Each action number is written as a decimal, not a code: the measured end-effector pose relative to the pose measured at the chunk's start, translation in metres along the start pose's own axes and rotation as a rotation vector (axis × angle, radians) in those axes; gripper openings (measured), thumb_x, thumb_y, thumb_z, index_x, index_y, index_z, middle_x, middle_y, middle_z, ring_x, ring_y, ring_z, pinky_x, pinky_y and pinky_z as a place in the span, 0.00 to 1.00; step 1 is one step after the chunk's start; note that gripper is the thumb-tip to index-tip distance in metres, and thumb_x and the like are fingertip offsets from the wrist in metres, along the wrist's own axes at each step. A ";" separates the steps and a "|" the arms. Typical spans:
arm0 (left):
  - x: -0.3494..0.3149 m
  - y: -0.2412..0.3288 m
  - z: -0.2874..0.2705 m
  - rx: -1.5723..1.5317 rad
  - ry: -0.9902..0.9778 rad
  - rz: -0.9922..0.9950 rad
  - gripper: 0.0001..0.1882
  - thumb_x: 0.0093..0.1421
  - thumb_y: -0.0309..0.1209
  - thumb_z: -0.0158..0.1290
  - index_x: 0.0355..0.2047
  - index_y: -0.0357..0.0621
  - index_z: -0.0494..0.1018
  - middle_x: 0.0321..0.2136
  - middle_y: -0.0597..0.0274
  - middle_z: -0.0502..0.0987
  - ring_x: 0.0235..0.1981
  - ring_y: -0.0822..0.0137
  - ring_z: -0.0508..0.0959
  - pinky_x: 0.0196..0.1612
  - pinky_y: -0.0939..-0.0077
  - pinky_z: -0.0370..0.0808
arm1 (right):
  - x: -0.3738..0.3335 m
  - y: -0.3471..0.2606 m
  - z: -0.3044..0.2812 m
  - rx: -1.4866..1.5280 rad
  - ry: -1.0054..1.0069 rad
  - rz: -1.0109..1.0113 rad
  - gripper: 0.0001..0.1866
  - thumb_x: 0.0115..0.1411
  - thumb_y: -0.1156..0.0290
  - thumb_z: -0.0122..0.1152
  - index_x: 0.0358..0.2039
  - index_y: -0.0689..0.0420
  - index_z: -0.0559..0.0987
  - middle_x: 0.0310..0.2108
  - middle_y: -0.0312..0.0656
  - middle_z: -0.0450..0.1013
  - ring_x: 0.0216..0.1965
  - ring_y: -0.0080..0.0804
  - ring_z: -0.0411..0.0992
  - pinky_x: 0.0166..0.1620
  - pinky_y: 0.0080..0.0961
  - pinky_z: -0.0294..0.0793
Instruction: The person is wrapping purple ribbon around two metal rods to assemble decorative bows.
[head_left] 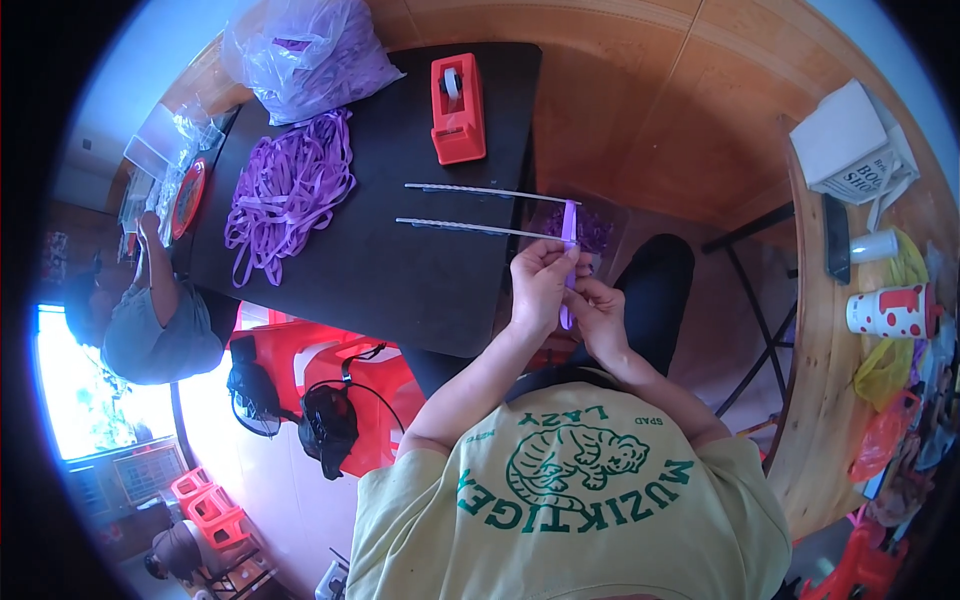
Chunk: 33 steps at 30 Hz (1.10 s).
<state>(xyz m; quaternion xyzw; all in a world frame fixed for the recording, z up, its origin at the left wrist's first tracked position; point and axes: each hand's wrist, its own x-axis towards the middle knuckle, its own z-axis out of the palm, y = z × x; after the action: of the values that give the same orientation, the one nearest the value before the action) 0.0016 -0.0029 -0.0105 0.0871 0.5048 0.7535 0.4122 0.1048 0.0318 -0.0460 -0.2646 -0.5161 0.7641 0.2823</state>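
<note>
Two thin metal rods (470,228) lie side by side on the black table and jut past its right edge. A purple ribbon (569,220) runs across their tips and down between my hands. My left hand (541,285) pinches the ribbon just below the nearer rod's tip. Lower down, my right hand (600,318) closes on the ribbon, its fingertips close to the left hand's; a short end shows beneath. Fingers partly hide how the ribbon is folded or knotted. Below the rod tips, a container (600,222) holds purple pieces.
On the black table (400,280) are a heap of purple ribbons (290,190), a stuffed plastic bag (315,60) and a red tape dispenser (457,110). Another person (160,320) sits at left. A wooden table (815,420) at right carries a spotted cup (890,311) and a phone (837,250).
</note>
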 end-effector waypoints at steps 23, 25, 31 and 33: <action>-0.012 0.007 -0.004 -0.087 -0.048 -0.163 0.07 0.63 0.25 0.47 0.38 0.35 0.72 0.29 0.55 0.78 0.25 0.68 0.79 0.30 0.79 0.75 | -0.038 0.015 -0.008 -0.226 -0.196 -0.149 0.03 0.60 0.82 0.52 0.30 0.64 0.74 0.25 0.39 0.72 0.29 0.23 0.71 0.35 0.19 0.69; -0.014 0.007 -0.005 -0.076 -0.038 -0.147 0.07 0.63 0.25 0.47 0.37 0.34 0.72 0.29 0.55 0.79 0.24 0.68 0.79 0.29 0.81 0.75 | -0.036 0.016 -0.010 -0.273 -0.222 -0.201 0.03 0.58 0.83 0.53 0.29 0.64 0.74 0.25 0.40 0.72 0.29 0.26 0.70 0.34 0.21 0.68; -0.017 0.011 -0.004 -0.046 -0.006 -0.139 0.06 0.62 0.25 0.49 0.36 0.34 0.73 0.28 0.55 0.79 0.22 0.69 0.78 0.26 0.82 0.75 | -0.031 0.016 -0.021 -0.480 -0.280 -0.361 0.02 0.54 0.82 0.56 0.27 0.62 0.75 0.25 0.43 0.71 0.28 0.37 0.69 0.34 0.28 0.65; -0.018 0.012 -0.004 -0.046 0.000 -0.133 0.06 0.62 0.24 0.50 0.36 0.34 0.73 0.27 0.55 0.79 0.21 0.69 0.78 0.26 0.82 0.75 | -0.030 0.013 -0.023 -0.549 -0.310 -0.398 0.01 0.53 0.80 0.58 0.27 0.61 0.75 0.25 0.43 0.70 0.27 0.38 0.68 0.33 0.30 0.64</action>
<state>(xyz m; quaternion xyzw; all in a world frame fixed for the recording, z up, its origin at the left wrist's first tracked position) 0.0045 -0.0207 0.0031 0.0438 0.4921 0.7358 0.4631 0.1396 0.0209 -0.0627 -0.1063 -0.7799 0.5582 0.2624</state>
